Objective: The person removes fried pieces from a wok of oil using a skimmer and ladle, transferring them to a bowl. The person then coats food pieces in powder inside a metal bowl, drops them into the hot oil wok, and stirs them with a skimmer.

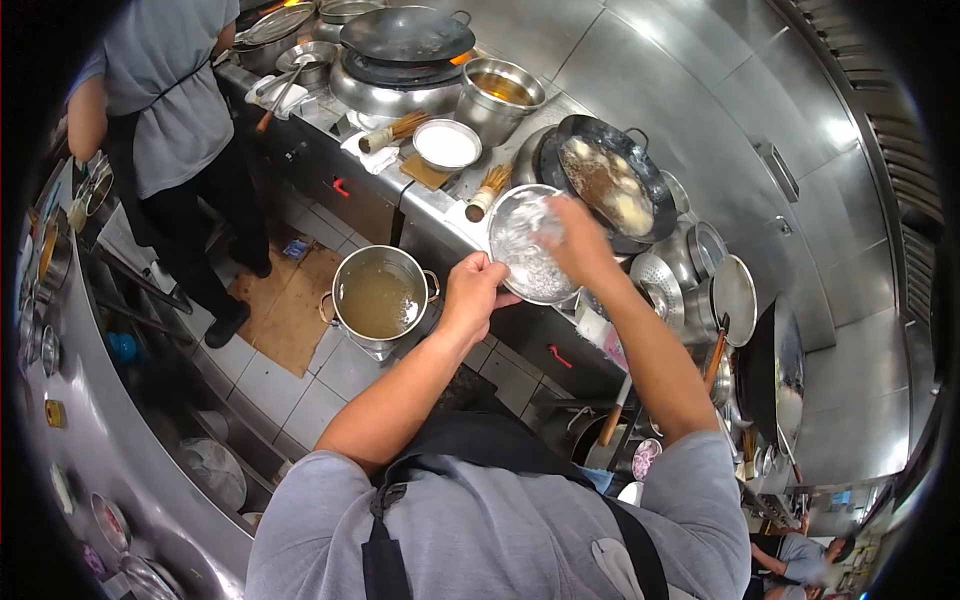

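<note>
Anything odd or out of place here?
A blue packet lies on loose cardboard on the floor, like dropped litter. An open pot of liquid sits low nearby, where feet might knock it.

Light-coloured square tiles cover the floor (315, 405), with a flattened brown cardboard sheet (290, 315) lying on part of it. Large stainless steel panels line the wall (690, 90) behind the cooking counter (430, 200), whose dark front carries red handles (341, 187). Opposite, a curved-looking metal counter (130, 440) stands above open shelving (200, 400). Slatted metal vents (900, 150) run along the far side, and bright light glares off the steel.
</note>
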{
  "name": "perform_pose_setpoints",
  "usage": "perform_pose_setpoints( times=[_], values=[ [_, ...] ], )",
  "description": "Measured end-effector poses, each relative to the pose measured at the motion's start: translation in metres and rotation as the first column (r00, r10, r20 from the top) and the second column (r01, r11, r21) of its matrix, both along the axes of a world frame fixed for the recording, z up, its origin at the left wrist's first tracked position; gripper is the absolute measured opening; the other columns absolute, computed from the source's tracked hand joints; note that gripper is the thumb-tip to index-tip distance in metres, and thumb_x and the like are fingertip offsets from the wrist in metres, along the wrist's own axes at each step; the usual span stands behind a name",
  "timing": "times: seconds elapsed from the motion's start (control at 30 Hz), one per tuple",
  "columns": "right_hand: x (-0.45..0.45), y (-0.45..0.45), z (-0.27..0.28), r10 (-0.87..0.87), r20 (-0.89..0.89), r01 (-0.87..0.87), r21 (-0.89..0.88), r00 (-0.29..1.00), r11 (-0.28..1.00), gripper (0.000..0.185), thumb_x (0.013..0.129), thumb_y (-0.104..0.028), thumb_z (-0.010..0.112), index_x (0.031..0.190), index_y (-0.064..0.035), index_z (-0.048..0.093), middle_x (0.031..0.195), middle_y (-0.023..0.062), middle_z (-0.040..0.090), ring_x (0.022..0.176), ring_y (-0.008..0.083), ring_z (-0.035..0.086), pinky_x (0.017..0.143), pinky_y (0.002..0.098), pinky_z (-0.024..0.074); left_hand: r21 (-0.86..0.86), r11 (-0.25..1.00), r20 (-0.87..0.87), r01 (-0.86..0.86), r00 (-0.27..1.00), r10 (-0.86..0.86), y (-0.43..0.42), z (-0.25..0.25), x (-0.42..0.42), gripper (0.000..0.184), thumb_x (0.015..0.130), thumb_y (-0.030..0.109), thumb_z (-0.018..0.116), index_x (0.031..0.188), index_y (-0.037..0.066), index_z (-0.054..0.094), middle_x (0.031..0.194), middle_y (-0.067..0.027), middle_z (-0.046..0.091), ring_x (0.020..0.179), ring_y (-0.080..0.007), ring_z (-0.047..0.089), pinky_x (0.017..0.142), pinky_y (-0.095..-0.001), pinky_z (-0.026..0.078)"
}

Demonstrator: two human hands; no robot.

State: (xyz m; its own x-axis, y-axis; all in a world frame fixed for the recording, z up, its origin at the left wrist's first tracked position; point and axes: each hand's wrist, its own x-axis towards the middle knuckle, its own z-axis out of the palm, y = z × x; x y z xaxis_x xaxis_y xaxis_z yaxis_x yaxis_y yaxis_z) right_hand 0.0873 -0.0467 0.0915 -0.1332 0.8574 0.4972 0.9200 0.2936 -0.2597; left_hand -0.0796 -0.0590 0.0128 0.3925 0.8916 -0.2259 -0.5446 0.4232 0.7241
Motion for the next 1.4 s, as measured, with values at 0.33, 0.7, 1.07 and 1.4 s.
perform_pose_setpoints(
  times=[0.33,0.7,1.07,1.4],
  values=[
    [0.003,-0.004,0.013,0.012,-0.324,-0.092,-0.233,0.946,0.968,0.031,0.079,-0.003,0.067,0.110,-0.0067,0.061,0.104,0.0114,0.060,0.091,0.0264,0.060,0.076,0.0336,0.0510,-0.042,0.998,0.026,-0.049,0.998,0.050,-0.004,-0.007,-0.003,0.009,0.086,0.004,0.054,0.078,0.005,0.052,0.081,-0.0039,0.060,0.072,-0.0136,0.063,0.064,-0.0318,0.059],
    [0.016,0.023,0.040,-0.029,-0.601,-0.178,-0.282,0.799,0.943,0.023,0.085,0.004,0.057,0.105,-0.0042,0.063,0.107,0.0072,0.059,0.079,0.0130,0.062,0.058,0.0251,0.0549,-0.033,0.990,-0.032,-0.138,0.990,0.137,0.000,-0.003,-0.016,0.007,0.086,0.005,0.055,0.080,0.006,0.052,0.084,-0.0050,0.061,0.073,-0.0139,0.063,0.061,-0.0305,0.058],
    [-0.019,0.023,0.015,-0.082,-0.394,-0.061,-0.338,0.915,0.939,0.029,0.082,-0.022,0.072,0.104,-0.0065,0.062,0.080,0.0120,0.064,0.074,0.0161,0.058,0.069,0.0302,0.0474,0.073,0.980,-0.099,-0.183,0.977,0.190,0.001,-0.009,-0.016,0.015,0.086,0.003,0.055,0.072,0.008,0.050,0.073,0.0011,0.056,0.066,-0.0082,0.059,0.058,-0.0274,0.057],
    [-0.001,0.018,0.014,-0.081,-0.477,-0.126,-0.386,0.875,0.914,0.021,0.088,-0.002,0.057,0.108,-0.0081,0.059,0.088,0.0039,0.062,0.067,0.0111,0.057,0.055,0.0255,0.0480,0.004,0.988,-0.063,-0.151,0.986,0.151,-0.004,-0.011,-0.020,0.013,0.085,0.004,0.056,0.073,0.007,0.051,0.078,-0.0025,0.060,0.070,-0.0113,0.062,0.061,-0.0285,0.057]
  ],
)
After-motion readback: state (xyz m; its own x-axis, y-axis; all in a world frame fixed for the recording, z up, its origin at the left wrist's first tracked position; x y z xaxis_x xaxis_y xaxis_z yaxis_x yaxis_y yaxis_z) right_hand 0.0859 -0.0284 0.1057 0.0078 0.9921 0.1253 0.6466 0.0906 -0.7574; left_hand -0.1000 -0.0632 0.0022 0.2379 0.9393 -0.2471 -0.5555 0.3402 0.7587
